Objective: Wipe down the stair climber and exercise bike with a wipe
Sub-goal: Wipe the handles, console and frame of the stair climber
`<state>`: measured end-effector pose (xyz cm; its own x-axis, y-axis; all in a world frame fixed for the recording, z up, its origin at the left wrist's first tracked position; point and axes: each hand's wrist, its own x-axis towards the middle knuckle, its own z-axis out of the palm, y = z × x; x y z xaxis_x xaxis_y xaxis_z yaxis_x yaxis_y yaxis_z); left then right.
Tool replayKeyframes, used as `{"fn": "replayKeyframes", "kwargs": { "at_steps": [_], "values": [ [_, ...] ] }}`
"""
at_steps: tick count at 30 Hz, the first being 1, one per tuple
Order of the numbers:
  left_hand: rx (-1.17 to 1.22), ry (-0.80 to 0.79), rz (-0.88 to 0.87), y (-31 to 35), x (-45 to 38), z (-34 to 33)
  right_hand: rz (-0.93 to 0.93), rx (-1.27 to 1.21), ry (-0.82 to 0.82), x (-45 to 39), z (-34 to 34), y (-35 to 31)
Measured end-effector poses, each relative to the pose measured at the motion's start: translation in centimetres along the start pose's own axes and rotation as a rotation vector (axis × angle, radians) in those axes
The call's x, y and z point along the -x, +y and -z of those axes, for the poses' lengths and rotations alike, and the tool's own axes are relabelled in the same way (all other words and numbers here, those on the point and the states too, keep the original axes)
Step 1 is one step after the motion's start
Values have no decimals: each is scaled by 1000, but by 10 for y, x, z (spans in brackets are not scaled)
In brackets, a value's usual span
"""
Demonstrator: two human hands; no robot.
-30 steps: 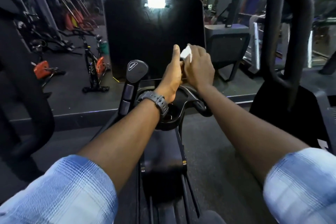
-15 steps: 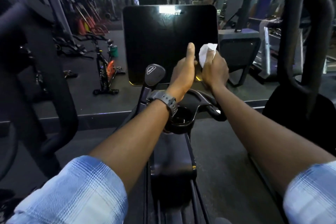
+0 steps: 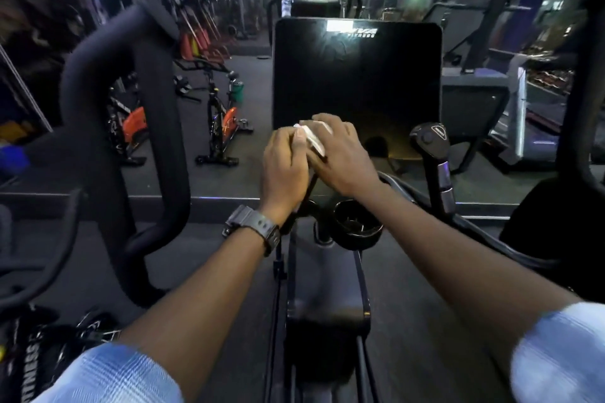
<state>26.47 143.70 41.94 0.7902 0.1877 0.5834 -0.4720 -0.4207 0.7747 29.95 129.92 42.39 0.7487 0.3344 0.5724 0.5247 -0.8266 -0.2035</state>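
The stair climber's black console screen (image 3: 357, 75) stands straight ahead of me. In front of its lower left corner my two hands meet around a crumpled white wipe (image 3: 312, 140). My left hand (image 3: 284, 170), with a dark watch on its wrist, grips the wipe's left side with curled fingers. My right hand (image 3: 342, 157) lies over the wipe from the right, its fingers bent round it. Most of the wipe is hidden between the hands. The exercise bikes (image 3: 222, 123) stand apart at the back left.
A thick black handrail (image 3: 131, 114) rises on my left and another (image 3: 586, 82) on my right. A control lever with a round knob (image 3: 429, 137) stands right of the screen, and a black cup holder (image 3: 357, 222) sits below my hands. More gym machines fill the back.
Both hands have moved from the screen's lower right to its lower left corner. The left thumb is no longer raised and both hands have closed together over the wipe.
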Motion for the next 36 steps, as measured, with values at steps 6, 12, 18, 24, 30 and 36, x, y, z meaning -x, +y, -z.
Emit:
{"fn": "replayKeyframes", "kwargs": {
  "at_steps": [6, 12, 18, 24, 30, 36],
  "values": [
    [32, 7, 80, 4, 4, 1, -47, -366, -34, -5, 19, 17],
    [108, 54, 188, 3, 4, -2, -205, -208, 168, -1, -11, -15],
    [113, 13, 190, 10, 9, -4, -563, -776, 99, -11, -3, -1],
    [116, -53, 203, 14, 10, -1, -564, -684, 340, 1, -19, -34],
    [181, -85, 280, 21, 17, 12, -799, -933, 461, -22, -17, -40],
    [207, -86, 350, 1, 28, 22, -89, 39, 369, 16, -40, -23]
  ]
}}
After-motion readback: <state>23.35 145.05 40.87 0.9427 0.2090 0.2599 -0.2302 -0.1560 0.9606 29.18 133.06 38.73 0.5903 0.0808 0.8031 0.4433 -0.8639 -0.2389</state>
